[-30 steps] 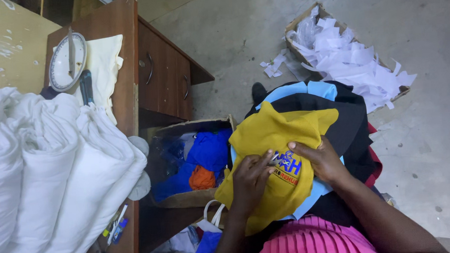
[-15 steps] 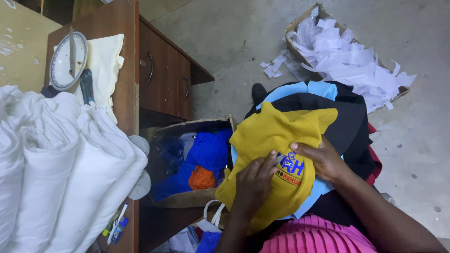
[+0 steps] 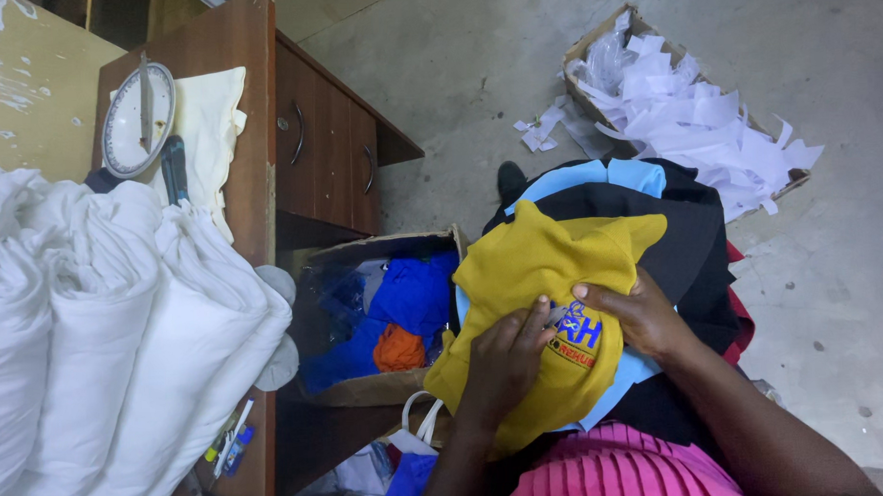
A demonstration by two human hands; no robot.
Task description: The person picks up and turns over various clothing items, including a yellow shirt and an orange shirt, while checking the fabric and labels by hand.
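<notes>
- Head view, at 9 o'clock: white bundles [image 3: 92,338] cover the counter [image 3: 250,98]; one round scale [image 3: 136,120] at 10 o'clock.
- Centre: one cardboard box [image 3: 368,387] of blue and orange cloth, partly shadowed.
- Left hand [image 3: 504,358] presses flat, unclenched, on the yellow garment [image 3: 540,264], which lies atop stacked garments on the lap.
- Right hand [image 3: 644,314] lies flat beside its print.
- At 1 o'clock: one box of white paper scraps [image 3: 691,102].

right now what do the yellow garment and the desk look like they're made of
Yellow garment: looks like soft matte knit fabric; it creases and drapes under both hands, left and right, and carries a blue and orange print. Desk: probably wood or wood-look laminate, brown with faint grain and metal handles.
</notes>
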